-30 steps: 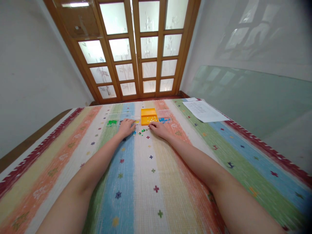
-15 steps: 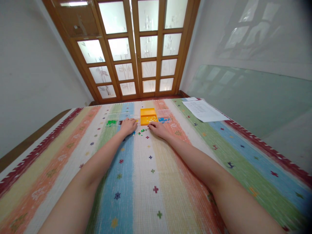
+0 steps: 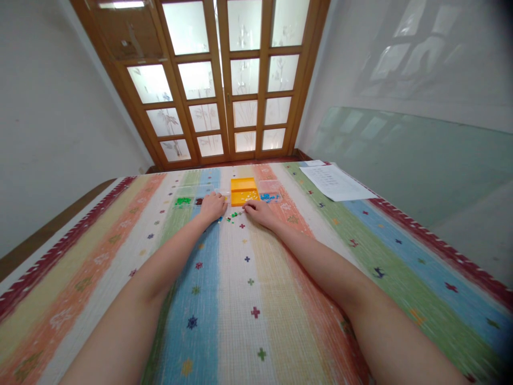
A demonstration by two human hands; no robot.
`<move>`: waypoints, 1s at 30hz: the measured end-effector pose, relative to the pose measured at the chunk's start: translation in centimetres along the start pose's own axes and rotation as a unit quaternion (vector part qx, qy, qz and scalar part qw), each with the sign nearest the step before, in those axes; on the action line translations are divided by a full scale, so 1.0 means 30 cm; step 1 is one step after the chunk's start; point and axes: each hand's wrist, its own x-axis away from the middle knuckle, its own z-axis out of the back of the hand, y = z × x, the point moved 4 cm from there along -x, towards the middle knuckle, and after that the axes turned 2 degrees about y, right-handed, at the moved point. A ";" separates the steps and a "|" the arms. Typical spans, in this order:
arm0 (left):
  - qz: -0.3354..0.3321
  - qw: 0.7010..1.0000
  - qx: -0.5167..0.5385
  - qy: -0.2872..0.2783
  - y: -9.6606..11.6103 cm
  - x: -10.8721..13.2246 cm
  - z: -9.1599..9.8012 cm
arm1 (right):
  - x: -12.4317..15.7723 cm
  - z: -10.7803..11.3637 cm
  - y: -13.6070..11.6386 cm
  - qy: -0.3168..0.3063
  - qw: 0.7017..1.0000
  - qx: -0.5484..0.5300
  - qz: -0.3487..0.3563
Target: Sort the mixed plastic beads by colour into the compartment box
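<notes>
My left hand rests with curled fingers at a clear box that shows a little yellow. Whatever its fingertips hold, if anything, is hidden. My right hand has its fingers pinched together at the front edge of an open yellow box; anything in the pinch is too small to make out. White bits lie inside the yellow box. Between my hands, small loose green pieces are scattered on the cloth, with a few blue and pale ones beside them.
Clear boxes hold green pieces and dark red pieces on the left, and blue pieces on the right. White paper sheets lie at the far right of the striped tablecloth. Glazed wooden doors stand beyond.
My left hand has shifted slightly to the right and away from me, showing more of the dark red pieces. My right hand stays almost where it was.
</notes>
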 end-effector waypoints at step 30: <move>0.043 0.996 0.076 0.029 -0.015 0.001 -0.018 | -0.004 -0.007 0.009 0.003 1.000 0.023 0.003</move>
